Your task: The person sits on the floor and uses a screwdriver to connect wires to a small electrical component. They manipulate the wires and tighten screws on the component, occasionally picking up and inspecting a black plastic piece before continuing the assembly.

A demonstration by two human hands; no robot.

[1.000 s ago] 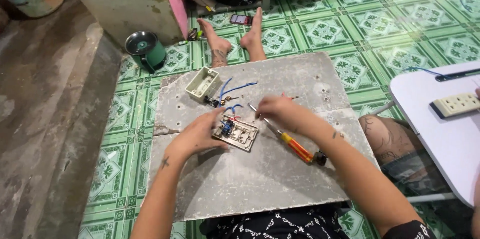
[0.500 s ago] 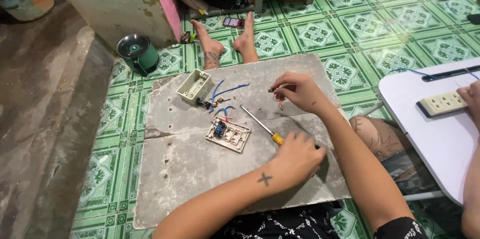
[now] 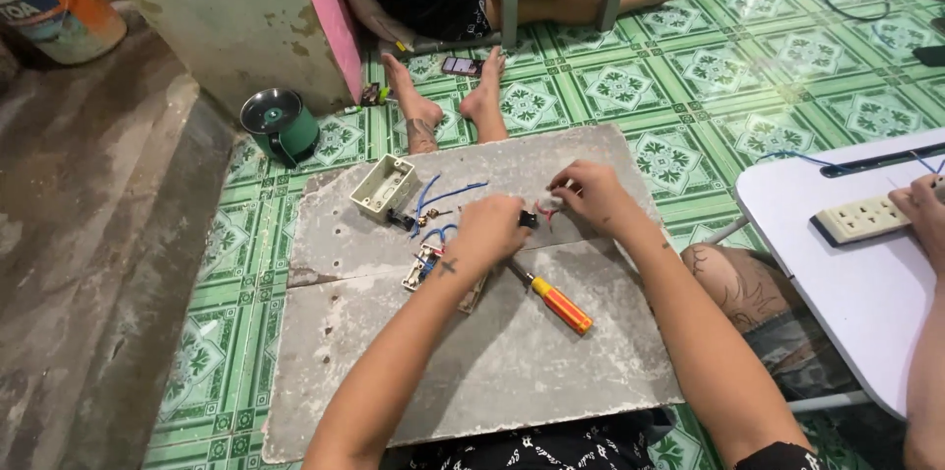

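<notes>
My left hand (image 3: 487,232) is over the middle of the grey board (image 3: 492,381), its fingertips pinching a small black part (image 3: 529,219). Just to its right, my right hand (image 3: 594,192) pinches a small white and red part (image 3: 547,204). The two hands nearly touch. An orange-handled screwdriver (image 3: 557,302) lies loose on the board below them. A switch plate with blue wiring (image 3: 423,266) is partly hidden under my left wrist. A cream wall box (image 3: 383,186) and loose blue wires (image 3: 443,196) lie further back.
Another person's feet (image 3: 425,124) rest at the board's far edge, with a phone (image 3: 461,65) beyond them. A green pot (image 3: 282,125) stands at the back left. On the right, a white table (image 3: 866,303) holds a power strip (image 3: 864,218) under someone's hand (image 3: 925,206).
My right hand put the screwdriver down and went to the board's far right. My left hand left the switch plate and came up beside it, and both now pinch small parts.
</notes>
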